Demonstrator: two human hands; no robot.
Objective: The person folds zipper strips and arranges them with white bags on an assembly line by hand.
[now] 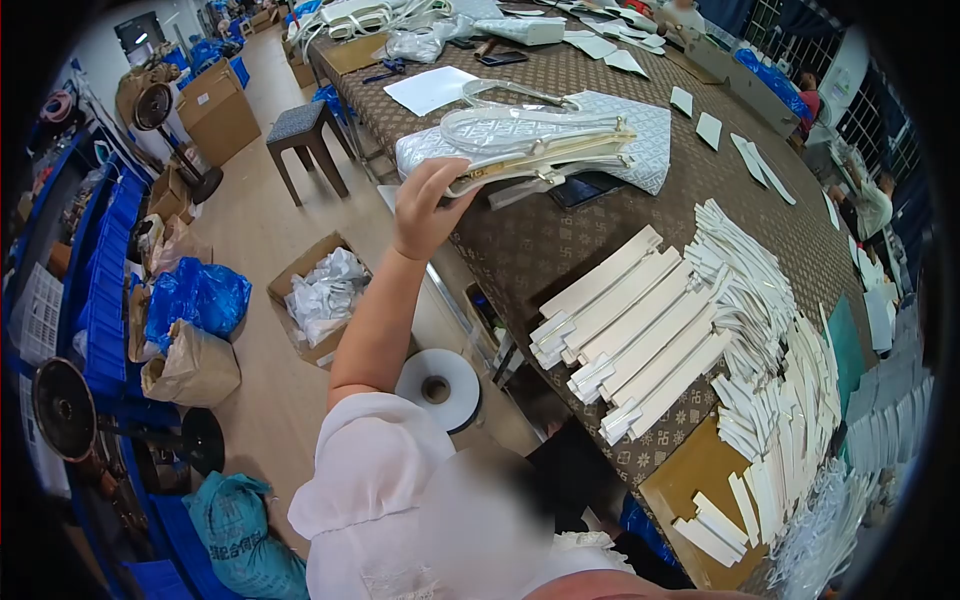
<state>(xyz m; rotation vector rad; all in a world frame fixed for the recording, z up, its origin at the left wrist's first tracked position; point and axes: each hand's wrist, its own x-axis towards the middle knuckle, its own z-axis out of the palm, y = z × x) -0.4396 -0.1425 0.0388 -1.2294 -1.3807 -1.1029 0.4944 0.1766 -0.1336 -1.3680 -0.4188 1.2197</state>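
Note:
My left hand (430, 205) is closed round the near end of a white handbag (610, 165) on the table. The bag has a pale embossed pattern, and its long opening edge with small metal fittings faces me. Clear plastic wraps its looped handle (490, 125). A dark flat object (585, 190) lies partly under the bag. A white sheet (432, 90) rests just beyond it. My right hand is out of view.
On the brown patterned table (520, 270) lie cream strips with metal pieces (640, 330) and a heap of white strips (745, 290). A stool (300, 125), an open carton (300, 265) and a white roll (438, 390) stand at left. Other people sit at far right.

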